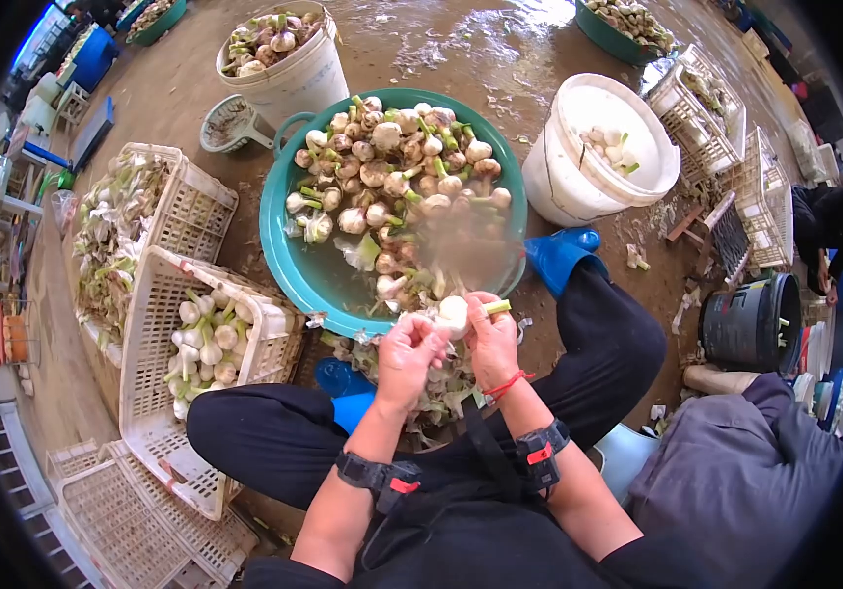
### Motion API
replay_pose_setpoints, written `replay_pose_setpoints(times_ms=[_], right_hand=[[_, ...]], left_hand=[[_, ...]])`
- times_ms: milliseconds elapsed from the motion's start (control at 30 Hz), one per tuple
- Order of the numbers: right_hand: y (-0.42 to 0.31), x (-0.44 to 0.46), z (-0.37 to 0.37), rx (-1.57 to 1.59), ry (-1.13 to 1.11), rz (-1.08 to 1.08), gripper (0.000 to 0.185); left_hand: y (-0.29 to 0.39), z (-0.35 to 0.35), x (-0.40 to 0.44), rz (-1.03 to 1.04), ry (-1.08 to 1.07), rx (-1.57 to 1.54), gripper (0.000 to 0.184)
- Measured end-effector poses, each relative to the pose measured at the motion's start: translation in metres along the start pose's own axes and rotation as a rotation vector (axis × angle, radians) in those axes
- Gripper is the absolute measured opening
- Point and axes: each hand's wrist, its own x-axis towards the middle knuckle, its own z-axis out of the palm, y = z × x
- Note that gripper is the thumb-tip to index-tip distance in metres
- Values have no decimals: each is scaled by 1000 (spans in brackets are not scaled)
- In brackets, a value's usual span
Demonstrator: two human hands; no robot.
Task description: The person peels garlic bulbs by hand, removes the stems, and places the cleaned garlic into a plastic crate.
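Note:
A peeled white garlic bulb [453, 316] with a short green stem is held over the near edge of the green tub [277, 257]. My right hand [493, 344] is closed around its stem end. Close against the bulb's left side is my left hand [409, 355], its thumb and fingers pinched together. Whatever is in that pinch is hidden. Unpeeled garlic bulbs [372, 175] with cut stems fill much of the tub. Below my hands, loose garlic skins [449, 393] lie in a heap between my legs.
White bucket [559, 182] with peeled garlic stands right; another bucket [299, 83] of unpeeled bulbs is behind. At left, a crate [279, 339] holds peeled garlic, another crate [200, 211] skins. A black bucket [750, 319] and a person [824, 231] are at right.

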Motion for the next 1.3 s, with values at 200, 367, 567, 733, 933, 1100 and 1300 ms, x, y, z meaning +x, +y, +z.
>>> replay_pose_setpoints(times_ms=[200,367,567,733,933,1100,1300], right_hand=[[-21,-2,-9,565,-225,115,12],[-3,9,-22,728,-190,248,11],[5,44,-17,466,63,209,20],[16,-11,159,123,-454,430,34],[34,38,73,-1011,-386,-302,54],[26,36,5,-1014,-345,-276,55],[-4,9,0,-990,-423,-510,54]], left_hand=[[-47,-52,21,-8,-100,681,11],[-13,6,3,36,-108,44,26],[-54,-35,20,-135,-372,579,4],[-94,-79,110,257,193,1110,34],[-123,-93,140,-111,103,592,23],[-50,-38,68,-200,16,-309,22],[-12,-30,40,-104,-25,-10,15]])
